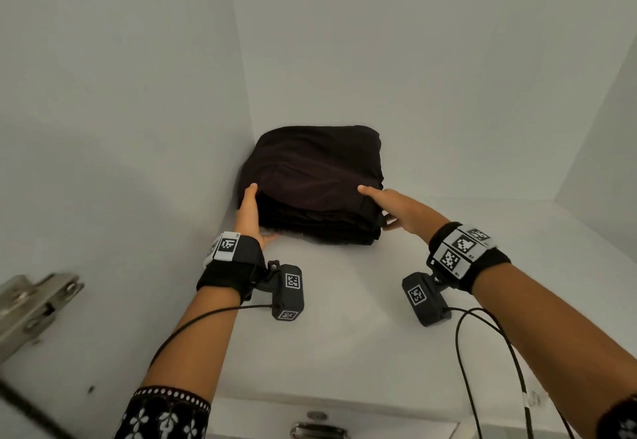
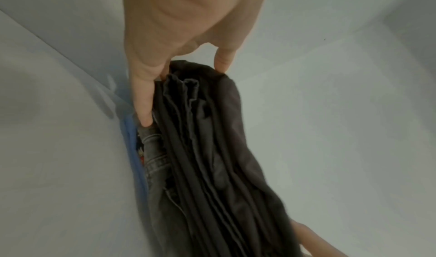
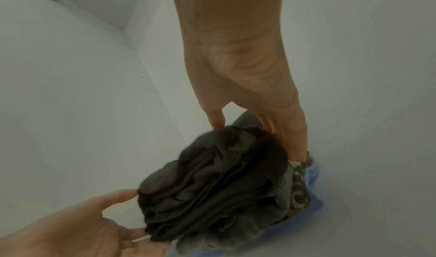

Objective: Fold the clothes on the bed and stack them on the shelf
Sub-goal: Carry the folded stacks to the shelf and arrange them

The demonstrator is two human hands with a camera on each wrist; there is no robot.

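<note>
A stack of folded dark clothes (image 1: 317, 176) sits in the back left corner of a white shelf (image 1: 344, 335). My left hand (image 1: 250, 211) holds its front left corner, thumb on top and fingers low along the side. At the front right corner my right hand (image 1: 382, 204) holds it the same way. The left wrist view shows my left hand (image 2: 184, 91) pinching the stack (image 2: 212, 149) across its layers. Black layers lie over grey jeans (image 2: 153, 158) and a blue garment (image 2: 132, 149). The right wrist view shows my right hand (image 3: 257, 139) on the stack (image 3: 212, 186).
White cupboard walls close in on the left (image 1: 120, 128), behind (image 1: 413, 77) and on the right (image 1: 603, 145). A metal door hinge (image 1: 31, 304) sticks out at the near left. A drawer handle (image 1: 317, 431) lies below the shelf's front edge. Black cables (image 1: 482, 369) hang from my wrists.
</note>
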